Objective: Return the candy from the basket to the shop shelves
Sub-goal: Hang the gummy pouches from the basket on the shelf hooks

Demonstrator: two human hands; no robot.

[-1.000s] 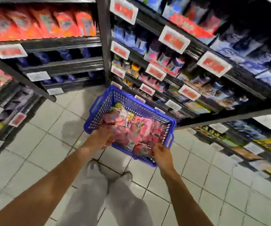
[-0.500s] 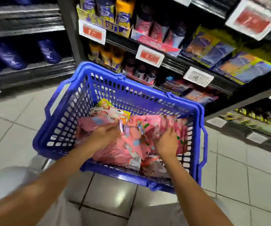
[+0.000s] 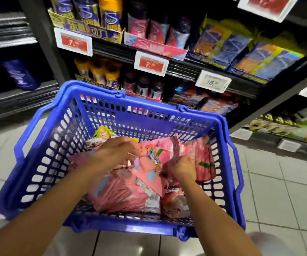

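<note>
Left hand [image 3: 118,150] is inside the basket [image 3: 43,145], fingers curled down onto the candy [image 3: 123,193] at about the pile's 11 o'clock; whether it grasps a packet cannot be told through the blur. Right hand [image 3: 183,166] is at the pile's 2 o'clock, fingers bent round the edge of a pink packet [image 3: 202,156] that stands against the basket's right wall. The candy, mostly pink packets with a yellow-green packet [image 3: 103,132] at 12 o'clock, all lies in the basket. The basket is blue, on the tiled floor [image 3: 278,191]. Shelves [image 3: 182,68] of stocked goods stand beyond it at 12 to 2 o'clock, with red price tags [image 3: 151,63] and a grey tag [image 3: 213,82] on the rail.
</note>
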